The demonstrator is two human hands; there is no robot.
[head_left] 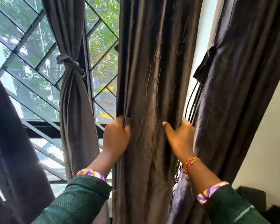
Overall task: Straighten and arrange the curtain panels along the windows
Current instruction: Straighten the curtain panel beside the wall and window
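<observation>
A dark brown curtain panel hangs straight down the middle of the view, its fabric creased and lightly embroidered. My left hand grips its left edge at about waist height. On the panel's right edge my right hand is closed around the fabric at the same height. To the left hangs a grey panel, tied at its waist with a knotted band. A darker panel on the right is gathered by a tieback. Another dark panel fills the far left.
Behind the curtains is a window with a diagonal metal grille and green trees outside. Black cables hang between the middle and right panels. A white wall stands at the right, with dark objects at its foot.
</observation>
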